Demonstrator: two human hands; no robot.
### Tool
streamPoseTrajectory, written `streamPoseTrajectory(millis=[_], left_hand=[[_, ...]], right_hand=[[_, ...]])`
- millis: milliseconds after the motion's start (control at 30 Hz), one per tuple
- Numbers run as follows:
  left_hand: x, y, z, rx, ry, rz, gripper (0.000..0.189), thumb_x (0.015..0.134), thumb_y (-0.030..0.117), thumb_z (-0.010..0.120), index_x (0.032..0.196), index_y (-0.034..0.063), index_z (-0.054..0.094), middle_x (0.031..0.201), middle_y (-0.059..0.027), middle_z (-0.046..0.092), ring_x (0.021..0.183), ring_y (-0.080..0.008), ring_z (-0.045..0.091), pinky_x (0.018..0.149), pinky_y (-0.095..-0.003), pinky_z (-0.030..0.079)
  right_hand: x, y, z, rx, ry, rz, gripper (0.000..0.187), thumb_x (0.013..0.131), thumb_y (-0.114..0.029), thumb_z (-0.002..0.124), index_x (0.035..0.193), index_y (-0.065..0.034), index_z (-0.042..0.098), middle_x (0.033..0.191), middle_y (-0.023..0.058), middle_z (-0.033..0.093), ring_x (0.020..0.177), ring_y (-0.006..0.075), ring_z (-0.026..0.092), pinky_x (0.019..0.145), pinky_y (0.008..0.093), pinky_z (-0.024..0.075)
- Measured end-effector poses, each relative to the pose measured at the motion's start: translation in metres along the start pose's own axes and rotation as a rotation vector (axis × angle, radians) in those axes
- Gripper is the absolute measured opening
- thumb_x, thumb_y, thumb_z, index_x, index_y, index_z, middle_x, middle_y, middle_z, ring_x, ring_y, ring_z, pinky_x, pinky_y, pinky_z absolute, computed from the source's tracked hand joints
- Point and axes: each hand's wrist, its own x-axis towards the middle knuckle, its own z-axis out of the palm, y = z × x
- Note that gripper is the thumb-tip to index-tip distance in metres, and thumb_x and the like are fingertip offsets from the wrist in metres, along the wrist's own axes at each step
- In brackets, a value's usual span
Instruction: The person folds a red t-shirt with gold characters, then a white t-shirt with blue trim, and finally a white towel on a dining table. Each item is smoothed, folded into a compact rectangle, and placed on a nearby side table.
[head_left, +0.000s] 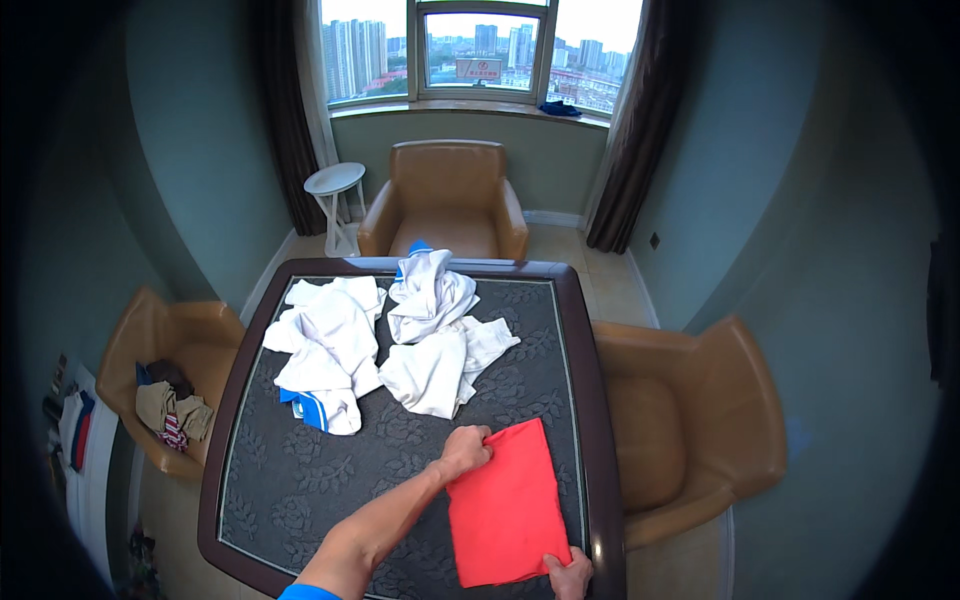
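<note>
A red cloth (508, 510), folded into a flat rectangle, lies on the dark patterned top of a wood-rimmed table (602, 465), near its right side. My left hand (466, 450) grips the cloth's far left corner, the forearm reaching in from below. At the near right corner, my right hand (568, 574) pinches the edge between thumb and fingers. Farther off lie a crumpled white garment with a blue striped part (326, 337), a white garment with blue trim (431, 296) and another white cloth (431, 371).
Tan armchairs stand at the left (217, 337), far side (450, 176) and right (675, 427) of the table. Clothes (169, 409) are heaped on the left one. A small round white side table (335, 178) is by the window, and a dark blue cloth (559, 109) lies on the sill.
</note>
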Motion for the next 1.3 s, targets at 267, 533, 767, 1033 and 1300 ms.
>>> streamPoseTrajectory(millis=[267, 533, 767, 1033, 1300], left_hand=[[-0.074, 0.032, -0.021, -0.342, 0.259, -0.046, 0.020, 0.080, 0.007, 0.062, 0.099, 0.0041, 0.068, 0.089, -0.0219, 0.069, 0.084, -0.0351, 0.068, 0.079, -0.0408, 0.053], [-0.165, 0.006, -0.025, -0.947, 0.526, -0.391, 0.008, 0.082, -0.004, 0.062, 0.089, -0.0003, 0.064, 0.076, -0.0045, 0.064, 0.069, -0.0121, 0.059, 0.062, -0.0302, 0.050], [-0.246, -0.042, -0.015, -1.243, 0.705, -0.572, 0.009, 0.084, -0.006, 0.062, 0.088, 0.0018, 0.060, 0.072, -0.0055, 0.062, 0.056, -0.0120, 0.057, 0.048, -0.0295, 0.046], [-0.303, -0.109, -0.011, -1.370, 0.607, -0.478, 0.020, 0.084, -0.014, 0.057, 0.099, -0.0025, 0.063, 0.093, -0.0115, 0.069, 0.080, -0.0183, 0.066, 0.071, -0.0339, 0.057], [-0.353, -0.178, -0.060, -1.404, 0.529, -0.542, 0.031, 0.085, -0.010, 0.058, 0.115, -0.0048, 0.065, 0.101, -0.0112, 0.070, 0.086, -0.0172, 0.067, 0.075, -0.0308, 0.055]], right_hand=[[0.016, 0.056, 0.018, 0.578, -0.148, 0.298, 0.024, 0.086, -0.009, 0.068, 0.105, 0.0043, 0.065, 0.086, 0.0053, 0.067, 0.070, 0.0143, 0.060, 0.060, 0.0307, 0.0496], [0.031, 0.011, 0.047, 0.874, -0.062, 0.241, 0.018, 0.086, 0.002, 0.067, 0.101, 0.0036, 0.057, 0.096, 0.0128, 0.069, 0.083, 0.0185, 0.067, 0.076, 0.0325, 0.0536], [0.010, -0.029, 0.080, 0.419, -0.094, 0.378, 0.037, 0.081, 0.003, 0.071, 0.113, 0.0067, 0.054, 0.097, 0.0160, 0.070, 0.085, 0.0208, 0.068, 0.075, 0.0348, 0.0547], [-0.033, -0.056, 0.096, 0.638, -0.145, 0.202, 0.015, 0.086, 0.005, 0.062, 0.100, 0.0042, 0.064, 0.095, 0.0115, 0.071, 0.080, 0.0199, 0.067, 0.073, 0.0357, 0.0545], [-0.085, -0.098, 0.146, 0.416, -0.117, 0.010, 0.045, 0.088, -0.010, 0.068, 0.127, 0.0079, 0.056, 0.114, 0.0139, 0.065, 0.101, 0.0213, 0.062, 0.087, 0.0331, 0.0515]])
